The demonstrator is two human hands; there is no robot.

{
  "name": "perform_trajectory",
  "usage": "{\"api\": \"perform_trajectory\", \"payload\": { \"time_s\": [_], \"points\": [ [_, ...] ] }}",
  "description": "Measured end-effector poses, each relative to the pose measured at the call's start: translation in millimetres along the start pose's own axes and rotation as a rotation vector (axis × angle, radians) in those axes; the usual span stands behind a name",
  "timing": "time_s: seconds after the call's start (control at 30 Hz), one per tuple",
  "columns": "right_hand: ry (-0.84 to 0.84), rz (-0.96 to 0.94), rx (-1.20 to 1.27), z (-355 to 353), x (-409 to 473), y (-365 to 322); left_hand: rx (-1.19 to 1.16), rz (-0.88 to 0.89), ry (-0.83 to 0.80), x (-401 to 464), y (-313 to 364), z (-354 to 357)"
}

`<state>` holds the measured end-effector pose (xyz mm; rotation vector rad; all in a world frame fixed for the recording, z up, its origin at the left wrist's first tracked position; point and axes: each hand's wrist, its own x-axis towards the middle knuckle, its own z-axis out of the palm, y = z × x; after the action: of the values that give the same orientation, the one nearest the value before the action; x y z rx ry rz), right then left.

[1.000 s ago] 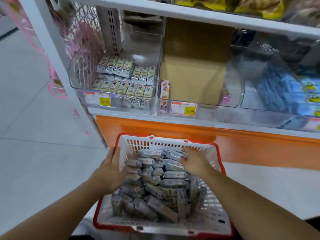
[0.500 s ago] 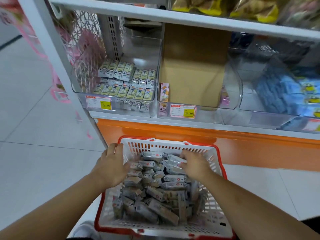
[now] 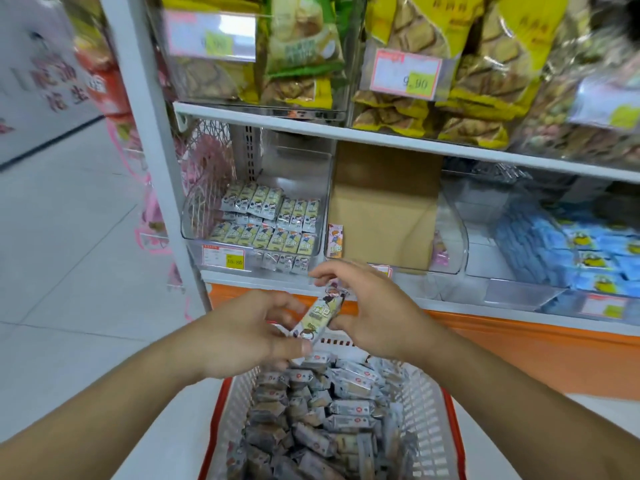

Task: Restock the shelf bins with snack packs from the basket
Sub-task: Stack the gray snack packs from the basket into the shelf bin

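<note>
HANDS: your left hand point(image 3: 252, 336) and right hand point(image 3: 372, 315) pinch one pack point(image 3: 317, 318) between curled fingers, above the basket point(image 3: 438, 427) | TARGET: left bin point(image 3: 256, 233), part full | ADVICE: square the pack to the rows, face up, and set it down flat.

Pale tiled floor point(image 3: 69, 271), white shelving point(image 3: 381, 136)

Centre frame, the white shelf point(image 3: 398, 138) board runs across, and below it the lower board carries three clear bins. The left bin point(image 3: 254, 251) holds rows of small snack packs point(image 3: 266, 221); the middle bin point(image 3: 450, 244) has a cardboard box point(image 3: 384, 206); the right one, blue packets point(image 3: 568, 251). Upper shelf: yellow biscuit bags point(image 3: 481, 95). Bottom centre, a white basket point(image 3: 424, 410) with a red rim sits over the pale floor point(image 3: 69, 258).
</note>
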<state>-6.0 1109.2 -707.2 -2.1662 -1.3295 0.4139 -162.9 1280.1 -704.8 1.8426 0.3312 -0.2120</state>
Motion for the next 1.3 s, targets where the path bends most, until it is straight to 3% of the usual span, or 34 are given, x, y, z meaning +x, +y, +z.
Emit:
{"api": "perform_trajectory", "payload": {
  "time_s": [0.1,0.2,0.27,0.33,0.5,0.8,0.87,1.0,1.1,1.17,1.3],
  "points": [
    [0.150,0.143,0.106,-0.8,7.5,-9.7,0.030,0.057,0.160,2.5,5.3,1.8],
    [0.174,0.482,0.739,1.2,14.2,-25.0,0.030,0.087,0.279,4.7,7.3,0.3],
    [0.123,0.526,1.012,6.5,16.0,-28.8,0.084,0.090,0.283,5.7,6.4,-1.1],
    [0.106,0.469,1.038,10.1,15.0,-31.1,0.155,0.099,0.258,6.8,4.5,-4.7],
    [0.020,0.420,0.944,11.8,28.1,-26.4,0.420,0.141,0.217,6.1,7.5,-21.2],
    [-0.073,0.370,0.920,18.0,51.8,-24.5,0.354,0.158,0.249,19.8,6.5,-44.5],
    [0.009,0.363,0.756,7.8,56.5,-25.8,0.358,0.141,0.287,24.0,7.3,-54.2],
    [0.331,0.167,0.112,-21.3,71.7,-9.9,0.421,0.127,0.387,44.1,18.0,-83.4],
    [0.227,0.055,-0.138,-28.0,86.2,11.4,0.580,0.155,0.447,80.6,28.6,-110.7],
    [0.138,0.042,-0.147,-24.3,89.7,25.7,0.688,0.170,0.426,114.3,32.3,-126.5],
    [0.143,0.014,-0.169,-19.8,89.1,35.2,0.859,0.056,0.374,181.5,25.8,-147.5]
  ]
}}
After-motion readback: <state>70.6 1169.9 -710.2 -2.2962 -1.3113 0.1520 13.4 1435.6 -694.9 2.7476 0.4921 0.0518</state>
